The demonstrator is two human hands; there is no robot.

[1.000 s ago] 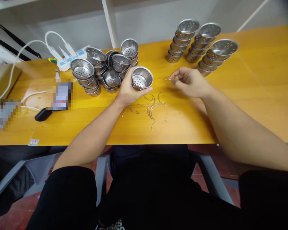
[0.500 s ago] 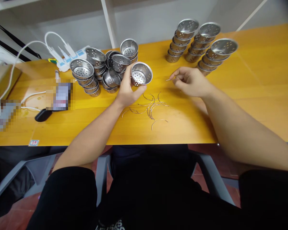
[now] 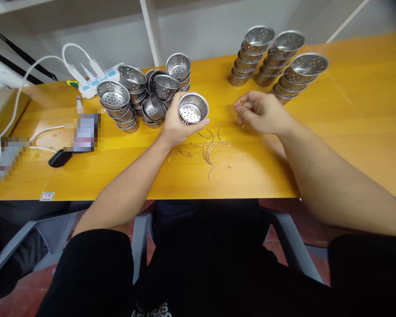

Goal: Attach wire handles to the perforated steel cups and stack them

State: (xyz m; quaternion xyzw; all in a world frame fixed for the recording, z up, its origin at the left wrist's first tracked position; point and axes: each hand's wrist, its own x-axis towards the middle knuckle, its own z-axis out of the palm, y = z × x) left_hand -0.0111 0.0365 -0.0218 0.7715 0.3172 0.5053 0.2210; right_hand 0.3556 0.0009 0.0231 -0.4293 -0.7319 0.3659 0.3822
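My left hand [image 3: 173, 127] is wrapped round a small perforated steel cup [image 3: 193, 108], held upright just above the yellow table [image 3: 350, 127]. To its right my right hand [image 3: 262, 112] pinches a thin curved wire [image 3: 242, 124] between thumb and fingers; only a short bit of the wire shows. A loose heap of curved wire handles [image 3: 208, 147] lies on the table below and between the two hands.
Stacks and a jumble of the same perforated cups [image 3: 141, 90] stand behind my left hand. Three neat leaning stacks of cups [image 3: 277, 61] stand at the back right. A white power strip with cables [image 3: 86, 75] and a black object [image 3: 59, 157] lie at left.
My left hand has turned the cup from tilted back to upright and lowered it slightly. The right hand has curled its fingers, so the wire's tip no longer sticks out to the left.
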